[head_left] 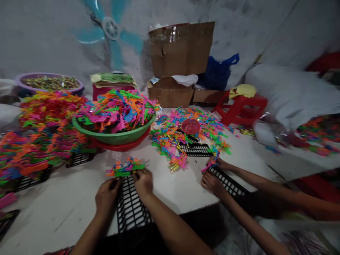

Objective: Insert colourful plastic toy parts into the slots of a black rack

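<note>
I am pinching both hands, left (106, 194) and right (143, 180), onto colored pieces (124, 169) at the grid's (130, 205) 12 o'clock end. Only that end is being filled; the rest is standing bare. Basin (114, 136) at 11 o'clock is brimming.

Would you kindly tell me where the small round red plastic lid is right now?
In the head view, the small round red plastic lid lies right of centre, atop the loose pile of colourful plastic pieces, just right of the green plastic basin.
</note>
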{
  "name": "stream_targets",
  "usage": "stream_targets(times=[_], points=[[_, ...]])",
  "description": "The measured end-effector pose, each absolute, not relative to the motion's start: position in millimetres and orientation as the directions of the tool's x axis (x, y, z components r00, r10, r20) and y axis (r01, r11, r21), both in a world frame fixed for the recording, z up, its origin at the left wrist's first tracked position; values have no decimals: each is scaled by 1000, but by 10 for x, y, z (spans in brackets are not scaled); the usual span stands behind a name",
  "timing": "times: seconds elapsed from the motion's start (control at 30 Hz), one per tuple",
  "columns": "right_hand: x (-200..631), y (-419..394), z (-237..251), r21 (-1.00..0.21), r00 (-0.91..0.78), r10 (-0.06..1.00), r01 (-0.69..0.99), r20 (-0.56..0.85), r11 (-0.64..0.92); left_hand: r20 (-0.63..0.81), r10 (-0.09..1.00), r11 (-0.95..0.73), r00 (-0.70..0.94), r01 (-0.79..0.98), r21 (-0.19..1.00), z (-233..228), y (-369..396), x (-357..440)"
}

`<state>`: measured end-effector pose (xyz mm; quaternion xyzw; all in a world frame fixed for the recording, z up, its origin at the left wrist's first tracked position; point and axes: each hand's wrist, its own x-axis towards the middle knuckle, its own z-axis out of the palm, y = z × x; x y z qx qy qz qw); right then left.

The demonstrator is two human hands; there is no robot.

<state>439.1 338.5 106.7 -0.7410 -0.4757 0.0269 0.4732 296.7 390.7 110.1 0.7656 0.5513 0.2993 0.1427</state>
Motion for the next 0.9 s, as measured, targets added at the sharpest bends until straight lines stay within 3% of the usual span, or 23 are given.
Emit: stream_targets(times=[0.9], points=[[4418, 3404, 1017, -709, 524, 760, 695, 386, -119, 238, 947, -309, 215, 808, 501, 1175, 3882, 3007]])
